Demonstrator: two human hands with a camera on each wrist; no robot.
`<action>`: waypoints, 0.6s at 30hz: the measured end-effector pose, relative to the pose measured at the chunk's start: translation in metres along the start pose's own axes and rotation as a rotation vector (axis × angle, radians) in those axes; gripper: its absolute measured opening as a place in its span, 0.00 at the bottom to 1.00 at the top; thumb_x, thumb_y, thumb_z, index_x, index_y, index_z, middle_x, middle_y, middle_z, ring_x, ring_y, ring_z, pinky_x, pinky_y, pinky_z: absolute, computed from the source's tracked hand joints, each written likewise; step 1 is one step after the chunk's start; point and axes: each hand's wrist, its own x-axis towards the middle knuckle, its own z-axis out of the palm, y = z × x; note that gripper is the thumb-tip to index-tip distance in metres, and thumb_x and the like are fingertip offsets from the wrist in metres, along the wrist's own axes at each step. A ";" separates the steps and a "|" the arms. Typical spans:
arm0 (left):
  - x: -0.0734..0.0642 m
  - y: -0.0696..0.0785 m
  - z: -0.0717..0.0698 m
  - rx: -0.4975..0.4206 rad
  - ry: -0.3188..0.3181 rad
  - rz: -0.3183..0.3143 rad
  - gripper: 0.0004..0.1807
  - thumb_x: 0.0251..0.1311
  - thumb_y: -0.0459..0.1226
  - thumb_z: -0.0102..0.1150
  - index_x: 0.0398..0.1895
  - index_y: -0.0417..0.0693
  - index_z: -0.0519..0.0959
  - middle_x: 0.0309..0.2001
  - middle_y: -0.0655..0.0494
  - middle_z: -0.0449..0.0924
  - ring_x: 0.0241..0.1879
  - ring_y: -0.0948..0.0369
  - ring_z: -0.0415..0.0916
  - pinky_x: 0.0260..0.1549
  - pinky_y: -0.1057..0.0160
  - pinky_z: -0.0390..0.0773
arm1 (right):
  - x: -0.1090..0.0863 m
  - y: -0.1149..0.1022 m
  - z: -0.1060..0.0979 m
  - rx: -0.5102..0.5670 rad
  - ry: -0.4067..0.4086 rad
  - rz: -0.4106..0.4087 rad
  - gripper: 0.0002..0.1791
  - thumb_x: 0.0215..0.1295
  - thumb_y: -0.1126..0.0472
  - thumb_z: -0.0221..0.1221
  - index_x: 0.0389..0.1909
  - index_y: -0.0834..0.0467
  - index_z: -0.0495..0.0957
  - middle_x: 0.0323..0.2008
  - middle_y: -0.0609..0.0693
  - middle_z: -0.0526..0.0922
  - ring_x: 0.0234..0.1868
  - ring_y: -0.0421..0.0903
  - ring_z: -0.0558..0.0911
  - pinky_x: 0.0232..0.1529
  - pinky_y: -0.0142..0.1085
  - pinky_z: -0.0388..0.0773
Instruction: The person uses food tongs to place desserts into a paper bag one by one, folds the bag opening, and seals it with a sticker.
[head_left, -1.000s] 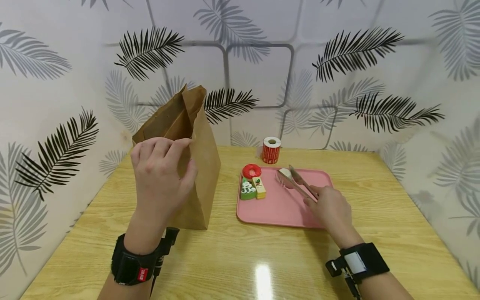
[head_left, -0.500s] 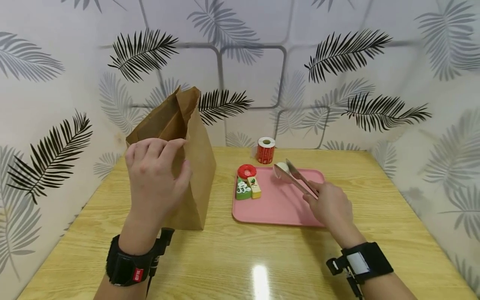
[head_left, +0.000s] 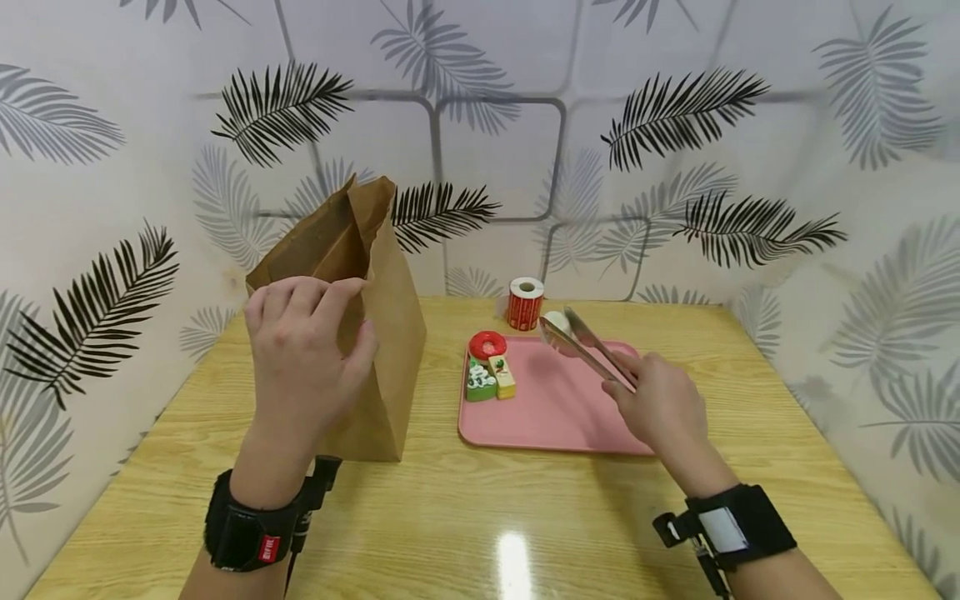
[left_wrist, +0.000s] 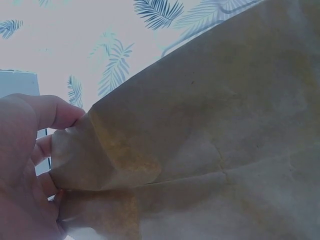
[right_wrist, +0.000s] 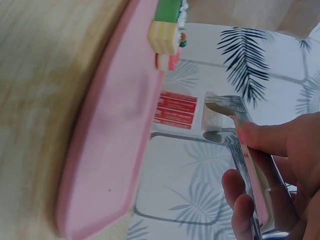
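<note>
My left hand [head_left: 303,358] grips the top edge of a brown paper bag [head_left: 405,342], which stands with its mouth open. The left wrist view shows the thumb and fingers on the bag's creased rim [left_wrist: 75,155]. With my right hand [head_left: 663,404] I hold metal tongs [head_left: 600,358]. A small, pale, roundish piece [head_left: 557,322] is pinched between their tips, raised above the far edge of a pink tray [head_left: 555,417]. At the tray's left lie a red ring-shaped doughnut [head_left: 476,345], a green cake slice [head_left: 480,387] and a yellow cake piece [head_left: 502,380].
A roll of red labels [head_left: 523,312] stands on the wooden table [head_left: 427,517] behind the tray. A leaf-patterned backdrop [head_left: 495,142] rises at the back and sides. The bag stands to the left of the tray.
The tongs have lifted the pale piece off the tray, upward and slightly to the left. My left hand keeps its grip on the bag. The whole head view has shifted a little.
</note>
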 end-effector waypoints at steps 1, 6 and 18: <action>0.000 0.000 0.000 0.000 -0.001 -0.001 0.14 0.62 0.37 0.59 0.49 0.44 0.84 0.36 0.42 0.78 0.48 0.39 0.72 0.56 0.37 0.62 | 0.000 -0.002 -0.003 -0.002 0.010 -0.008 0.26 0.64 0.49 0.71 0.63 0.49 0.84 0.33 0.59 0.82 0.27 0.53 0.77 0.20 0.41 0.65; -0.001 -0.001 -0.001 -0.001 -0.005 -0.001 0.14 0.61 0.37 0.59 0.49 0.46 0.84 0.36 0.43 0.78 0.48 0.39 0.72 0.57 0.37 0.62 | -0.002 -0.013 -0.016 0.000 0.047 -0.043 0.28 0.65 0.49 0.70 0.65 0.48 0.82 0.31 0.56 0.79 0.24 0.51 0.74 0.19 0.40 0.63; -0.001 -0.003 -0.002 0.002 -0.040 -0.006 0.14 0.61 0.37 0.62 0.50 0.46 0.84 0.37 0.43 0.78 0.49 0.40 0.71 0.57 0.37 0.62 | -0.001 -0.033 -0.042 -0.017 0.120 -0.136 0.28 0.63 0.51 0.71 0.65 0.47 0.83 0.28 0.54 0.78 0.23 0.51 0.73 0.19 0.39 0.63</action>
